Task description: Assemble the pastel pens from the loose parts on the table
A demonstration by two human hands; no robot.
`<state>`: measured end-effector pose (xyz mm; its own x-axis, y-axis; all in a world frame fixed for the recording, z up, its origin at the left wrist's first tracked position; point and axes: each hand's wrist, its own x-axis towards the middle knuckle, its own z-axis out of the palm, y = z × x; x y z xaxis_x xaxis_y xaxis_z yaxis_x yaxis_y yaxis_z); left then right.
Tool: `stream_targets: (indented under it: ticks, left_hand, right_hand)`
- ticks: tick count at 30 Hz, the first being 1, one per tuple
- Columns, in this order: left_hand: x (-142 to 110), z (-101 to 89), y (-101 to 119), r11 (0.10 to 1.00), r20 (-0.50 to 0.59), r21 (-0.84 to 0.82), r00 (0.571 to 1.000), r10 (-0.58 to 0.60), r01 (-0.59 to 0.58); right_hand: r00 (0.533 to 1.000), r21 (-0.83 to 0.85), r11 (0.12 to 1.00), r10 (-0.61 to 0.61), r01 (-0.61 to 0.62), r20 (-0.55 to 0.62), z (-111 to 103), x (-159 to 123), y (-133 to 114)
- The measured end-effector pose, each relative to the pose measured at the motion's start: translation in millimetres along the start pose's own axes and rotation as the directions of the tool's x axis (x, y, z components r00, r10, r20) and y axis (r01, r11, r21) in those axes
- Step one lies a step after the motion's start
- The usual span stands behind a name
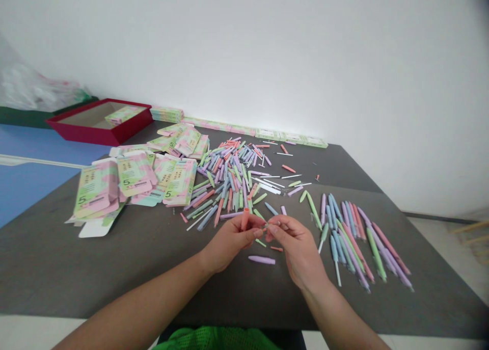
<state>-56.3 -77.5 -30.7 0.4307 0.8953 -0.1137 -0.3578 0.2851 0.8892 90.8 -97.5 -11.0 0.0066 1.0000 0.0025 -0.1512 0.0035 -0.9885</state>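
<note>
The fingers [260,232] of both hands were drawn together, the two sets of fingertips almost meeting above the dark grey desk [114,263]. The left hand [231,241] was clamped on a salmon-pink plastic pen barrel [245,219], whose long axis rose steeply from the fingertips and leaned toward the desk's far side. The barrel was nearer the left hand than the right hand [296,250], whose fingertips were pinched together just beside it; anything held there was too small to tell. Below the hands lay a lilac plastic pen barrel [262,260], its long axis running across the view. Farther right lay a row of slim pastel pens [353,240]. Beyond the hands spread a heap of loose pastel pen parts [229,179], with flat pink-and-green cardboard boxes [133,174] to its left.
</note>
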Motion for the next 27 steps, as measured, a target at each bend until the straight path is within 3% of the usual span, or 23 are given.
stream_targets:
  ticks: [10, 17, 22, 27]
  left_hand:
    - [2.7, -0.6, 0.1, 1.0, -0.027, 0.017, 0.999, 0.02, -0.02]
    - [3.8, 0.4, -0.5, 0.997, -0.062, 0.081, 0.998, 0.025, -0.02]
    - [4.3, -1.1, -0.8, 1.0, -0.055, 0.004, 0.998, -0.025, 0.025]
    - [3.3, -0.6, -0.2, 1.0, -0.017, 0.024, 1.0, -0.004, 0.004]
  right_hand:
    - [0.999, -0.054, 0.998, 0.035, -0.035, -0.003, 0.0, -2.1, -1.0]
    - [0.993, -0.161, 0.984, 0.089, -0.075, 0.08, 0.0, 2.0, 7.6]
    - [0.985, 0.064, 0.984, 0.165, -0.168, 0.052, -0.4, 5.2, 15.4]
    - [0.967, 0.277, 0.927, 0.233, -0.253, 0.103, 1.1, 4.3, 15.9]
